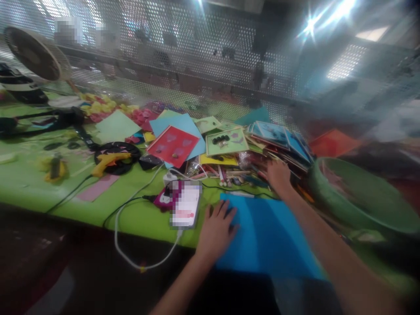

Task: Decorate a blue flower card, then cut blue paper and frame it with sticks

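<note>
My left hand (pixel 218 227) lies flat with fingers spread at the left edge of a large blue sheet (pixel 269 236), which hangs over the table's front edge. Just left of it is a phone (pixel 185 205) with its screen lit and a white cable plugged in. My right hand (pixel 278 175) reaches past the far edge of the sheet, to a heap of thin sticks and scraps beneath a stack of blue picture cards (pixel 274 133). Its fingertips are blurred and partly hidden among these things, so I cannot make out a grip.
A green basin (pixel 364 197) stands at the right. Decorated red (pixel 173 146) and green cards (pixel 226 141) lie at the middle back. On the left are a yellow glue gun (pixel 110 162) on a black round dish, a pink strip (pixel 98 188), trailing cables and a fan (pixel 36 54).
</note>
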Available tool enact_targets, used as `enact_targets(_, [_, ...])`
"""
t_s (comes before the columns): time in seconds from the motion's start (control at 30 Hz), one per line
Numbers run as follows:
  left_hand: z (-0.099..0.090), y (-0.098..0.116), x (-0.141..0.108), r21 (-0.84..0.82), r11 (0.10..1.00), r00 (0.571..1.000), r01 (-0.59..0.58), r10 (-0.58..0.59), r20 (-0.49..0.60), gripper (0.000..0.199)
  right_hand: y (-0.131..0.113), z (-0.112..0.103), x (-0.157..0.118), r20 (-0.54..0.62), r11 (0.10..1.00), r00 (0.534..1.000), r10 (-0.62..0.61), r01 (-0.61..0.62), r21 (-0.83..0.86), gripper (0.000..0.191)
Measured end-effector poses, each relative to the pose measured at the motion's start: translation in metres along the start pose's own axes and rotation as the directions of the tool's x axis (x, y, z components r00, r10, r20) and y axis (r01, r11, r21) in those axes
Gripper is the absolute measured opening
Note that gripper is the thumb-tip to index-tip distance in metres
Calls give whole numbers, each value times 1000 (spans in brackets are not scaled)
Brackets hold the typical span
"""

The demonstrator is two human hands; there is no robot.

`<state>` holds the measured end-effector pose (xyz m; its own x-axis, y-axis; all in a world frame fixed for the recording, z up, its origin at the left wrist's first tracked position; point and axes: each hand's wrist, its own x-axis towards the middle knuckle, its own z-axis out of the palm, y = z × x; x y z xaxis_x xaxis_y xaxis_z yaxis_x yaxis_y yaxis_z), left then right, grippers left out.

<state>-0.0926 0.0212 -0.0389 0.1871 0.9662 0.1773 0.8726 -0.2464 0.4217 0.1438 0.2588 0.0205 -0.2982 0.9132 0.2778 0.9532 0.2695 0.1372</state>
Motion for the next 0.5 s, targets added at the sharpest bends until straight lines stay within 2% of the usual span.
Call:
enact_targets(0.13, [-2, 2, 0, 3, 1000, 1000, 3, -3, 0, 49, 8, 1, 5, 25, 1000, 999, 29, -29, 3, 33])
enact_targets(0.3, [-2, 2, 0, 2, 1000, 1000, 7, -7, -2, 48, 3, 5, 10, 37, 998, 997, 65, -65, -1, 36])
enact_targets(0.5, [-1, 1, 0, 3, 1000, 1000, -2, 2, -24, 48, 5, 4, 15, 58, 999, 997, 45, -46, 0, 35])
